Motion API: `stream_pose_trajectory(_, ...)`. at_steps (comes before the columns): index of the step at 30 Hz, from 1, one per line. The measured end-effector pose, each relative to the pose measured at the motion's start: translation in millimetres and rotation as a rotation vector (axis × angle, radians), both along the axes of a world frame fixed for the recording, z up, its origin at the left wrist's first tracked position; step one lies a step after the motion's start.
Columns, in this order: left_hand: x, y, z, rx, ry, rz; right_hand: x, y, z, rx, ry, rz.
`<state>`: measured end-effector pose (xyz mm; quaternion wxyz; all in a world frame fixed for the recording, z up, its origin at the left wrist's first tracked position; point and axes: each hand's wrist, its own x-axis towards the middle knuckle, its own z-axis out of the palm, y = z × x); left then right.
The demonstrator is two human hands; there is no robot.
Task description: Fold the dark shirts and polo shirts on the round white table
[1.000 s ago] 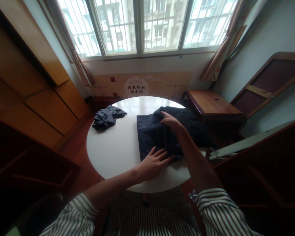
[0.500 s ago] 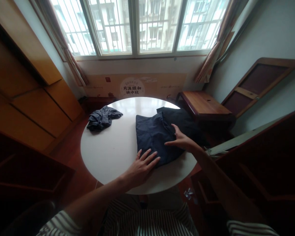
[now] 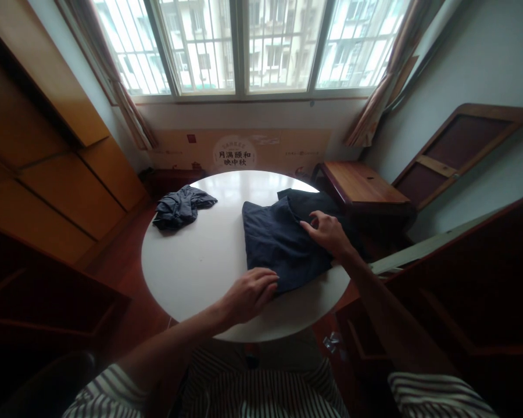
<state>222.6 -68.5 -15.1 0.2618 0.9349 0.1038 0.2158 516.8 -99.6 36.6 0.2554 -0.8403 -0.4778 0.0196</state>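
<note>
A folded dark navy garment (image 3: 279,241) lies on the right half of a round white table (image 3: 192,278). Its kind is hard to tell. At its near left corner, my left hand (image 3: 253,293) has its fingers bent together and closed on the cloth's edge. My right hand (image 3: 329,232) is over the garment's right side, with thumb and fingers curled in at the edge of a fold. A darker part of cloth (image 3: 318,203) spreads behind it, toward the table's right rim. Across the table, on the left, sits a crumpled dark grey cloth (image 3: 181,206).
A low wooden table (image 3: 364,183) stands behind on the right, close to the white table. Wooden cabinets (image 3: 65,191) line the left side. A printed cardboard panel (image 3: 174,148) is under the window. Dark wooden furniture (image 3: 475,302) is near my right arm.
My left hand's spread fingers have drawn together at the garment's near edge. My right hand has shifted slightly up and right, and its fingers have curled in. The garment has moved slightly right.
</note>
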Motion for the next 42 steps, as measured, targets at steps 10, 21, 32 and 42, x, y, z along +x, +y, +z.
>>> stream_pose_trajectory(10,18.6,81.8,-14.1,-0.711,0.214,0.427,20.3,106.8,-17.2,-0.113,0.456,-0.029)
stream_pose_trajectory(21,-44.4,103.9,-8.2,-0.999,-0.159,0.558,-31.7,136.3,-26.3,0.094,0.56,0.141)
stream_pose_trajectory(32,-95.1,55.5,2.9,0.043,0.046,0.558,-44.3,159.7,-47.9,-0.057,0.211,0.02)
stream_pose_trajectory(42,-84.8,40.3,-9.7,0.607,0.33,0.063,-27.3,183.6,-35.4,0.018,0.136,0.038)
